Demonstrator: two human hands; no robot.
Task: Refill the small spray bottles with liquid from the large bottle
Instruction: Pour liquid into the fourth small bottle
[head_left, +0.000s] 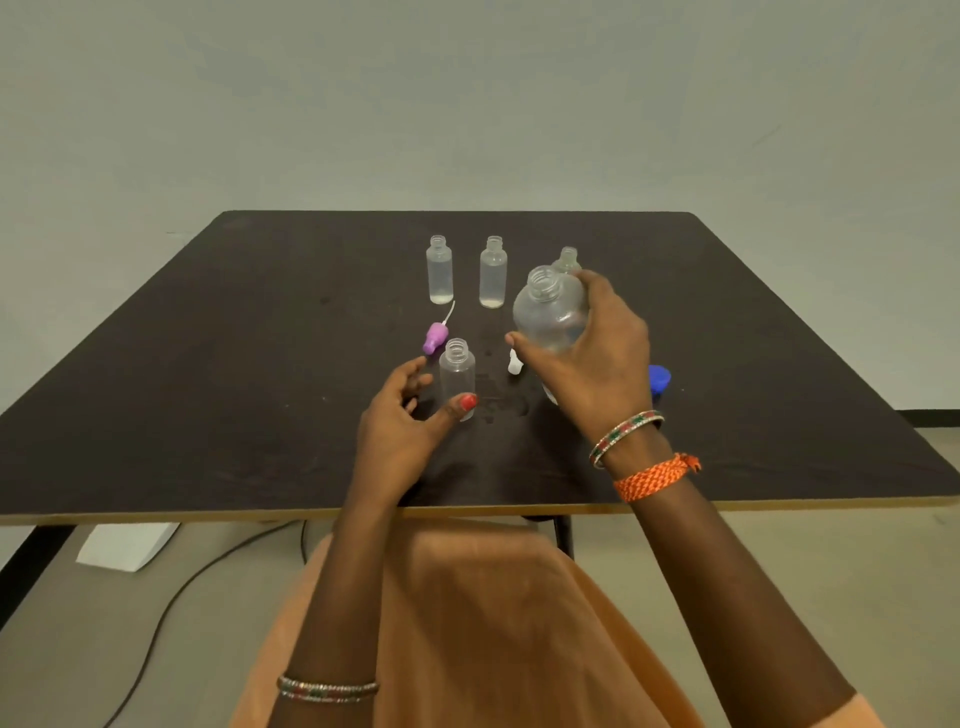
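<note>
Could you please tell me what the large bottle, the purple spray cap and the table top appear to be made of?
Large bottle: probably translucent plastic, cloudy and matte, with moulded neck threads. Purple spray cap: likely opaque plastic, smooth and evenly coloured. Table top: seemingly dark laminate over board, since a pale edge shows along the front.

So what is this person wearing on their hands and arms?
Both arms are bare, without sleeves. The right wrist has a beaded bangle and an orange woven thread band. The left forearm has thin beaded bangles. The left hand's thumbnail is painted red.
</note>
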